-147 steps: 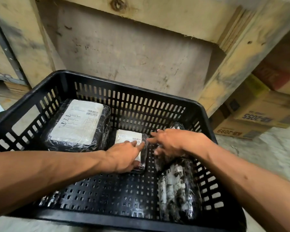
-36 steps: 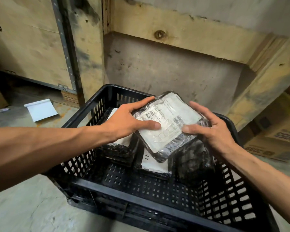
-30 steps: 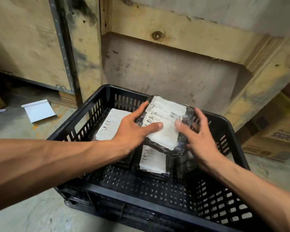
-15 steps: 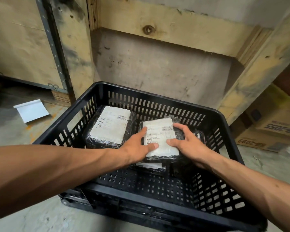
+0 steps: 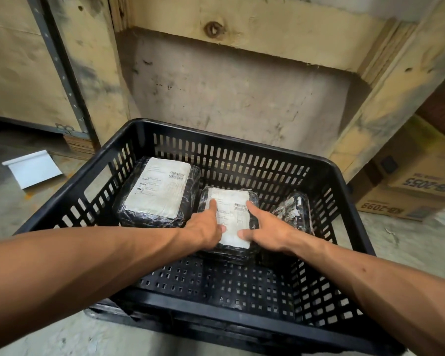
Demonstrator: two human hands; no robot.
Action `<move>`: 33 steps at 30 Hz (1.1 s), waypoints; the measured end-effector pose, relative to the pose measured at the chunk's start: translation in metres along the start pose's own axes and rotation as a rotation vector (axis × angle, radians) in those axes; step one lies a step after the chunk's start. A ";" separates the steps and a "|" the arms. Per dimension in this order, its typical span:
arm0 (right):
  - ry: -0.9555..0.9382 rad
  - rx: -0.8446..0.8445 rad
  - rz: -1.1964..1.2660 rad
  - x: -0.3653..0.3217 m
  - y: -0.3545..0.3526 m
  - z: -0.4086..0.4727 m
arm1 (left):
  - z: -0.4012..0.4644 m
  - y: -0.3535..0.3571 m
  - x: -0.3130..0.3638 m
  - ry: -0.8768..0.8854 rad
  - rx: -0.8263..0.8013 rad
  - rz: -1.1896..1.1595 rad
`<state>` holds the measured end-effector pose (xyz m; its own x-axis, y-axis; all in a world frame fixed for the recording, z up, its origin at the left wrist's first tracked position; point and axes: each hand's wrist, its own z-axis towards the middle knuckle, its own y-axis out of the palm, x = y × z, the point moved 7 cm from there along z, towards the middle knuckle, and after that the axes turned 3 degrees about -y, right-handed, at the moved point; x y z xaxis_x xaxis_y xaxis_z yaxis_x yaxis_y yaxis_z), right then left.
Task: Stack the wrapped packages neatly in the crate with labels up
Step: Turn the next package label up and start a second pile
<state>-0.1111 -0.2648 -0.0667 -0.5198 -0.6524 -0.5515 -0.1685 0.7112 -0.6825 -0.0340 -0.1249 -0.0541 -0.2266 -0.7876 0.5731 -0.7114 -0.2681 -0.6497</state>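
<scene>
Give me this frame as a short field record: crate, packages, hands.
crate: black slotted crate on a concrete floor
left package, lies flat, white label up
middle package, label up, both hands on it
right package, against the right wall, no flat label facing up
left hand, open, fingers resting on the middle package's label
right hand, open, fingers spread on the same label

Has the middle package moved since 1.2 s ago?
Yes. The middle package went down from above the crate rim to its floor, both hands on it.
</scene>
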 end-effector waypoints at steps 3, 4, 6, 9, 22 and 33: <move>0.002 -0.039 -0.097 0.001 0.004 -0.004 | -0.003 0.001 0.000 0.025 -0.021 0.140; 0.001 -0.053 -0.148 0.000 0.005 -0.005 | -0.004 0.002 0.001 0.029 -0.021 0.195; 0.010 -0.087 -0.256 0.001 0.007 -0.007 | -0.007 0.003 0.003 0.020 -0.009 0.323; -0.012 -0.175 -0.417 -0.003 0.013 -0.012 | -0.011 -0.001 0.017 0.100 0.079 0.607; -0.149 -0.218 -0.647 -0.010 0.037 -0.004 | 0.028 -0.001 -0.013 0.328 -0.036 1.235; -0.185 -0.195 -0.694 -0.009 0.043 -0.003 | 0.032 0.003 -0.023 0.409 0.025 1.382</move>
<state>-0.1164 -0.2275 -0.0898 -0.0927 -0.9898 -0.1082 -0.5613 0.1417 -0.8154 -0.0095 -0.1252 -0.0855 -0.8861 -0.2094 -0.4134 0.2423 0.5511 -0.7985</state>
